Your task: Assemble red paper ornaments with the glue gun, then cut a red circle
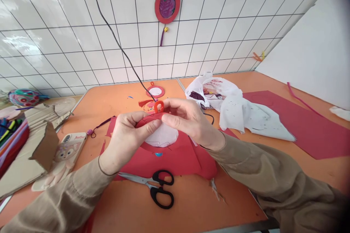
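Note:
Both hands pinch the upper rim of a round red ornament with a white centre, held tilted over the table. My left hand grips its upper left edge, thumb on top. On the upper right edge, my right hand presses its thumb beside a red fuzzy loop that stands up from the rim; its other fingers are behind. Red sheets lie below the ornament. Nearer me, black-handled scissors rest on the orange table, blades to the left.
Behind the hands lies a smaller red ring ornament. A white plastic bag and a large red sheet are at right. Cardboard and a phone sit at left. A finished ornament hangs on the tiled wall.

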The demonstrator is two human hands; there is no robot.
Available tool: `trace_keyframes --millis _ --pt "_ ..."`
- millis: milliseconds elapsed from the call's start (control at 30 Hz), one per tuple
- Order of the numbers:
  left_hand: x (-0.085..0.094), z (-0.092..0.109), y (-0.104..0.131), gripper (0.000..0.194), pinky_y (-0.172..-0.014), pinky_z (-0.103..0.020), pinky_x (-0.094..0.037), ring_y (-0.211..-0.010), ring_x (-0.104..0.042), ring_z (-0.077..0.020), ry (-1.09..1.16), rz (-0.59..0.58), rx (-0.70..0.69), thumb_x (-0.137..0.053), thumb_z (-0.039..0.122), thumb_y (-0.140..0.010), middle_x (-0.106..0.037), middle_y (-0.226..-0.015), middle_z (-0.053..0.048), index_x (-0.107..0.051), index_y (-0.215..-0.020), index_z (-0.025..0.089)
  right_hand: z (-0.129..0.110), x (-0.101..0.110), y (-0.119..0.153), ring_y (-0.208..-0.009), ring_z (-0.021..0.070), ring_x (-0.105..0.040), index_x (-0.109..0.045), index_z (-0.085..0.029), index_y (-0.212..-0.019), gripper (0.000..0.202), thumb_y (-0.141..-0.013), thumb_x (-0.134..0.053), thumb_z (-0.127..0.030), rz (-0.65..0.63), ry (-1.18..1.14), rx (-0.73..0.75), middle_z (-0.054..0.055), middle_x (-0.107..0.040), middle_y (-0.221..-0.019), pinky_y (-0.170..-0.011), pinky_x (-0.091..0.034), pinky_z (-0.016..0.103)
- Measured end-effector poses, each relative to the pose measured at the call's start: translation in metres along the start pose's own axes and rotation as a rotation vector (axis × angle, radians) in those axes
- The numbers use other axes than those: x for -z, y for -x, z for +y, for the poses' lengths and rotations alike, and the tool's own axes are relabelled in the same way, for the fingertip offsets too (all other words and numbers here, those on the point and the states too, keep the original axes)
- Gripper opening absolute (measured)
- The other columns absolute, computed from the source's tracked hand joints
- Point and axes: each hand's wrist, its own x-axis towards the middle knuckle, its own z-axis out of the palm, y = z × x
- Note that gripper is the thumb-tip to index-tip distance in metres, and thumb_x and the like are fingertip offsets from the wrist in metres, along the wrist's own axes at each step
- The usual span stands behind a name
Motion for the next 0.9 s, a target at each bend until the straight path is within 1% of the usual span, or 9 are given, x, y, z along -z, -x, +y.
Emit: trace_keyframes --millis 100,200,267,367,433,500,567,733,900 --pt "0.000 0.001 0.000 0.013 -0.046 -0.020 -0.041 -0.049 -0.050 -0.0090 -0.003 0.004 -0.005 -0.085 0.026 -0.068 -0.061 -0.054 0.003 -0.076 -0.063 0.019 0.001 -0.003 0.001 -0.072 0.0145 -0.053 -0.057 -0.019 -0.076 0.012 -0.076 -0.064 -0.029 0.057 0.030 0.003 0.001 -0.059 -0.077 -0.065 -0.044 0.031" --pt "0.000 0.000 -0.001 0.012 -0.048 -0.021 -0.041 -0.052 -0.050 -0.0101 -0.019 -0.014 0.000 -0.086 0.025 -0.066 -0.063 -0.057 0.003 -0.076 -0.064 0.018 0.001 -0.005 0.002 -0.063 0.0115 -0.045 -0.052 -0.019 -0.065 0.017 -0.075 -0.064 -0.027 0.086 0.021 -0.018 -0.002 -0.050 -0.066 -0.057 -0.037 0.028" --pt "0.000 -0.001 -0.002 0.014 -0.049 -0.022 -0.041 -0.053 -0.051 -0.0103 -0.030 -0.040 0.004 -0.086 0.027 -0.068 -0.063 -0.057 0.002 -0.076 -0.064 0.017 0.001 -0.006 0.001 -0.061 0.0108 -0.043 -0.051 -0.019 -0.063 0.019 -0.075 -0.064 -0.028 0.092 0.000 -0.037 -0.003 -0.049 -0.064 -0.055 -0.035 0.028" --pt "0.003 -0.002 -0.004 0.015 -0.051 -0.021 -0.041 -0.055 -0.052 -0.0100 0.011 -0.083 0.021 -0.084 0.029 -0.071 -0.064 -0.058 0.002 -0.077 -0.067 0.017 0.004 -0.004 0.000 -0.063 0.0114 -0.046 -0.053 -0.018 -0.065 0.020 -0.074 -0.067 -0.029 0.089 -0.026 -0.055 -0.002 -0.052 -0.067 -0.056 -0.037 0.028" --pt "0.004 -0.003 -0.006 0.015 -0.052 -0.021 -0.044 -0.055 -0.054 -0.0101 0.059 -0.089 0.041 -0.084 0.032 -0.073 -0.067 -0.060 0.001 -0.080 -0.070 0.018 0.007 0.000 -0.002 -0.063 0.0120 -0.047 -0.056 -0.018 -0.069 0.022 -0.079 -0.066 -0.034 0.052 -0.082 -0.066 -0.001 -0.053 -0.068 -0.057 -0.038 0.028" --pt "0.004 -0.002 -0.007 0.019 -0.054 -0.021 -0.047 -0.057 -0.058 -0.0115 0.093 -0.072 0.059 -0.084 0.037 -0.072 -0.069 -0.060 0.000 -0.081 -0.072 0.018 0.010 0.004 -0.002 -0.059 0.0112 -0.045 -0.057 -0.018 -0.072 0.028 -0.086 -0.060 -0.042 0.009 -0.143 -0.066 -0.002 -0.049 -0.064 -0.054 -0.035 0.028" --pt "0.004 -0.001 -0.007 0.023 -0.055 -0.022 -0.049 -0.058 -0.060 -0.0126 0.119 -0.050 0.066 -0.086 0.039 -0.070 -0.070 -0.060 -0.001 -0.081 -0.071 0.017 0.012 0.007 -0.003 -0.056 0.0101 -0.043 -0.058 -0.017 -0.072 0.032 -0.089 -0.057 -0.044 0.005 -0.142 -0.040 -0.003 -0.046 -0.061 -0.053 -0.033 0.027" --pt "0.004 0.001 -0.006 0.026 -0.053 -0.020 -0.048 -0.056 -0.058 -0.0107 0.141 -0.024 0.051 -0.088 0.040 -0.066 -0.070 -0.060 -0.001 -0.081 -0.070 0.016 0.010 0.005 -0.004 -0.058 0.0096 -0.045 -0.058 -0.016 -0.066 0.018 -0.078 -0.064 -0.029 0.093 0.047 0.012 -0.003 -0.051 -0.062 -0.052 -0.035 0.026" --pt "0.004 0.001 -0.009 0.033 -0.050 -0.018 -0.044 -0.053 -0.054 -0.0088 0.159 -0.054 0.043 -0.085 0.045 -0.070 -0.064 -0.055 0.000 -0.076 -0.062 0.014 0.008 0.002 -0.005 -0.053 0.0079 -0.040 -0.054 -0.017 -0.061 0.020 -0.077 -0.062 -0.026 0.120 0.061 0.001 -0.005 -0.045 -0.056 -0.049 -0.032 0.025"
